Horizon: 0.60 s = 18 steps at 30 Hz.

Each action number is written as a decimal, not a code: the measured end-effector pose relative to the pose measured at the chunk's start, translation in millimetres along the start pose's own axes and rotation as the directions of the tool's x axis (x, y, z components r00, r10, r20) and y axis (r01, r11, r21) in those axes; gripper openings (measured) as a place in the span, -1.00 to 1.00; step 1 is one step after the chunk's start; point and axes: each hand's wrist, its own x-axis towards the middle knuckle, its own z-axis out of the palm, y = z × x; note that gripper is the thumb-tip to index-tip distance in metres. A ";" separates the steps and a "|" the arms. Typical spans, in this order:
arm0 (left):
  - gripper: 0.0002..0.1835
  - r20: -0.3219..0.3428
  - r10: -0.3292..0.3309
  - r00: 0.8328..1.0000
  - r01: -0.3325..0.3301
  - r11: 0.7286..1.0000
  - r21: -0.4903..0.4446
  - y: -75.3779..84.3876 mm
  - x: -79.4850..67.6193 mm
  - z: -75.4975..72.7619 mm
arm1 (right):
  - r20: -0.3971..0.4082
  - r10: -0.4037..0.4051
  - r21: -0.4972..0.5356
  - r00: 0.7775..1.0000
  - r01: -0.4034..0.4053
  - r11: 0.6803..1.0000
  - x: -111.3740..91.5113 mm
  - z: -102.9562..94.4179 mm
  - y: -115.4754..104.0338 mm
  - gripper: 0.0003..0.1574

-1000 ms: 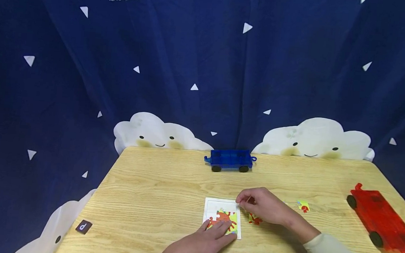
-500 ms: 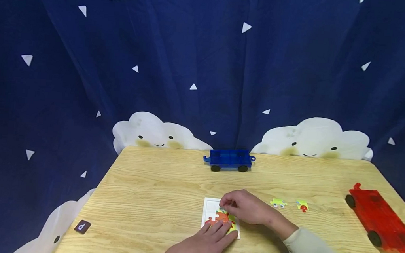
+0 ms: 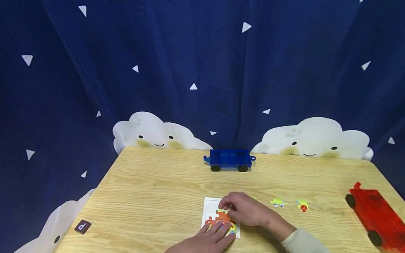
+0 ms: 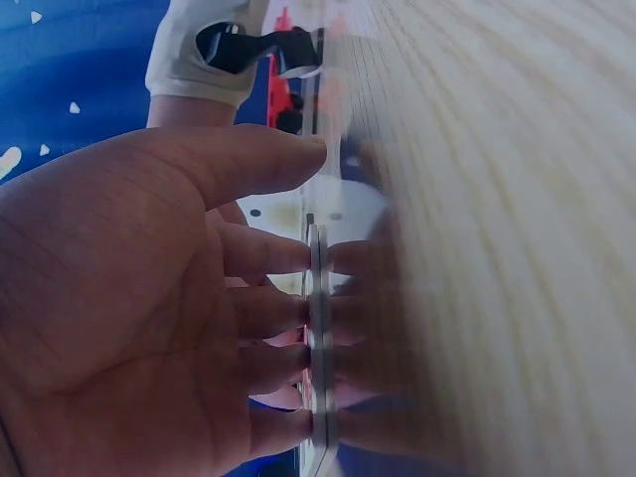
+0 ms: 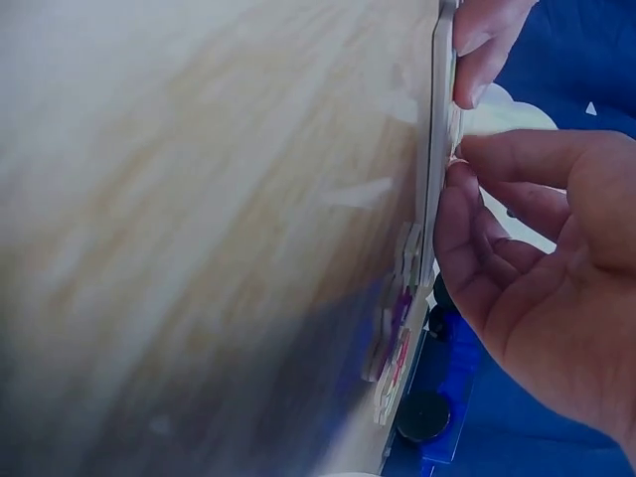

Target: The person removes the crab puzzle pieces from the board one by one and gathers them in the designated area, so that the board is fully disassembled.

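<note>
A white-framed puzzle board lies on the wooden table, partly filled with orange, yellow and green pieces. My left hand rests with outstretched fingers on the board's lower part; in the left wrist view its fingertips touch the board's edge. Over the board's upper right, my right hand pinches a puzzle piece between thumb and index finger. That piece is mostly hidden by the fingers; the right wrist view shows the pinch right at the board's surface.
Right of the board lie a yellow piece with eyes and a yellow-red piece. A blue toy wagon stands at the back, a red one at the right. A dark letter tile lies at the left.
My right hand has moved left from the board's right edge onto its upper right part, then settled slightly lower. The yellow piece with eyes has come into sight. My left hand stays on the board.
</note>
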 end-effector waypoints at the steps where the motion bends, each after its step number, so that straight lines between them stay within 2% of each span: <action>1: -0.24 0.004 -0.004 1.000 0.004 1.000 -0.008 0.2 0.0 -0.2 | 0.004 0.008 0.008 1.000 -0.008 1.000 -0.1 0.2 0.6 -0.67; 7: -0.25 0.023 -0.028 0.999 0.029 0.999 -0.042 0.9 0.7 -1.4 | 0.017 0.020 0.046 1.000 -0.021 0.999 0.7 1.1 3.8 -0.62; 18: -0.26 0.041 -0.028 0.999 0.032 0.995 -0.098 -1.0 1.4 -1.0 | 0.022 0.027 0.104 0.999 -0.030 0.994 1.2 0.0 5.8 -0.61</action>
